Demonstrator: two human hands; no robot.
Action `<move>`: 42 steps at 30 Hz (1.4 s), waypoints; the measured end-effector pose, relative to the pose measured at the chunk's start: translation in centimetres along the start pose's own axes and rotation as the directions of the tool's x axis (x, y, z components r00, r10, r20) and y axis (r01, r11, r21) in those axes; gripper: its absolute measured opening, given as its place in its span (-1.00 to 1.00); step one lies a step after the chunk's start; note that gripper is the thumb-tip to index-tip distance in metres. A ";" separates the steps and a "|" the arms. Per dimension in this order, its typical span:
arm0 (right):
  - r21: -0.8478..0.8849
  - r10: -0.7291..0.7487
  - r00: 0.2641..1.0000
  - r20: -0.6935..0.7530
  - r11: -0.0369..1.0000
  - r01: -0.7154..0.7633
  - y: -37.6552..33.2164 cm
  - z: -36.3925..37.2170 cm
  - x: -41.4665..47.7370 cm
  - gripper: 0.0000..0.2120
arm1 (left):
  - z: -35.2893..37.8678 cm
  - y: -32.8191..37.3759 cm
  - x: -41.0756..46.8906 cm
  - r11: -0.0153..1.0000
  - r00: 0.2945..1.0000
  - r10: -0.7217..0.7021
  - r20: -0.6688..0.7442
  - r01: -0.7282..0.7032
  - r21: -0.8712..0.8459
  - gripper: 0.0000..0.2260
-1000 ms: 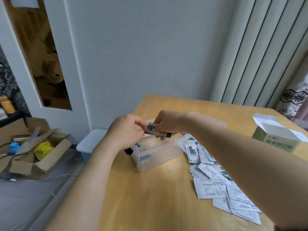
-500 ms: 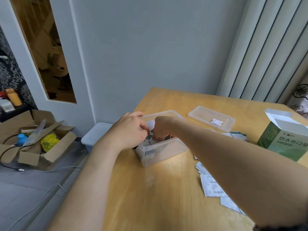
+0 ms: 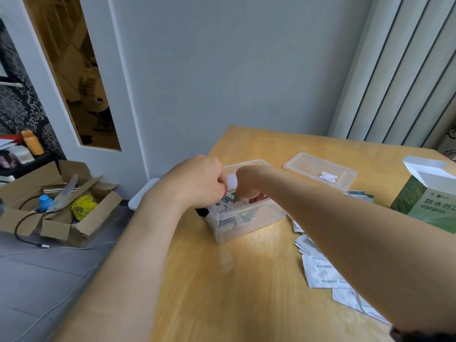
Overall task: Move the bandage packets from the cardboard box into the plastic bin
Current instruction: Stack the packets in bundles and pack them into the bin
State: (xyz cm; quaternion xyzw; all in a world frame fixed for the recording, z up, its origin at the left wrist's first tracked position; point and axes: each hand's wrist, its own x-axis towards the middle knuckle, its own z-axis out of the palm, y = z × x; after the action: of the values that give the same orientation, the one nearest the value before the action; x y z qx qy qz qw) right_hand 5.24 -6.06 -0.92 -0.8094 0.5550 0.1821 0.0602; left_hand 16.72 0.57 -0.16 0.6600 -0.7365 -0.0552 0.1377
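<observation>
Packets nearest us: loose bandage packets (image 3: 320,272) lie fanned on the table (image 3: 234,292), partly under the right forearm. They lie pale side up, and their print is too small for us to read.

Next out, the plastic bin (image 3: 246,228), clear-walled, with both hands over its open top. The left hand (image 3: 197,183) has its fingers curled down at the near rim. The right hand (image 3: 249,183) reaches in from the far side, fingers bent. Between them they pinch a bundle of packets (image 3: 227,204) low inside the bin. More packets show through the wall beneath it. Dark label bands show on the bundle, but we cannot make out the text.

Step in hand, as we judge it: seating one bundle in the bin. The task looks partway done, with many packets on the table.

The next move calls for both grips to let go and the hands to lift clear without dragging packets over the rim. One hand then goes back to the loose pile.

To the right stands the green cardboard box (image 3: 429,201), top flaps open, well apart from the bin. We read 防水创口 on its face; the frame edge cuts the line, and the smaller print is illegible.

Beyond the bin, the clear lid (image 3: 318,169) lies flat and bears a small sticker (image 3: 327,176) whose design is unclear.

Farthest left, on the floor, a brown carton (image 3: 61,218) holds clutter.
</observation>
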 end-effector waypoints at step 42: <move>0.065 -0.103 0.994 -0.040 0.992 0.106 -0.2 0.5 0.5 -0.73 | 1.4 0.4 0.9 0.985 0.953 -0.079 0.293 0.028 0.172 -0.77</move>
State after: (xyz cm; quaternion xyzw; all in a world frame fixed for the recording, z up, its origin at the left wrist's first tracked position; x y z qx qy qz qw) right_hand 5.45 -6.24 -1.56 -0.8381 0.5186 0.1453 0.0865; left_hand 15.85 -0.45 -1.32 0.6729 -0.7327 -0.0966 -0.0322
